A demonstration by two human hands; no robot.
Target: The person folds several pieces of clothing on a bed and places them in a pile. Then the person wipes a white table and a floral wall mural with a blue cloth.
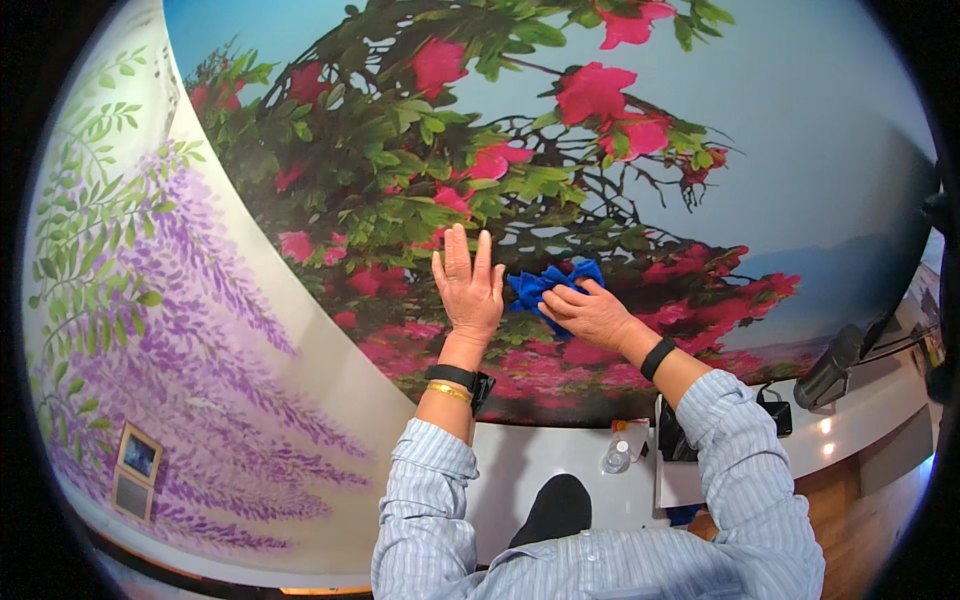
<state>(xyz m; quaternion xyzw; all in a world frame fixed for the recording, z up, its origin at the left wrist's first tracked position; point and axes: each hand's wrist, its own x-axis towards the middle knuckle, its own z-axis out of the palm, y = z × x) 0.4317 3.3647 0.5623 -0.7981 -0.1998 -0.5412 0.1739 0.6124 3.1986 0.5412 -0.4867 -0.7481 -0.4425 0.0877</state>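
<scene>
My right hand (589, 311) presses a bunched blue cloth (546, 289) to a large flower-patterned panel (675, 202). Pink blossoms, green leaves and a pale blue sky are pictured on its surface. Left of the cloth, my left hand (471, 289) lies flat against the panel or just over it, fingers spread and nothing held. A black band and a gold bracelet (450, 389) circle the left wrist; another black band (658, 358) is on the right one.
Below the panel, a white surface (501, 457) holds a clear plastic bottle (616, 457). My dark-socked foot (559, 502) rests there. Farther right are a dark cylinder (829, 367) and a small black device (776, 414). A wall with painted purple wisteria (225, 390) and small frames (138, 461) stands left.
</scene>
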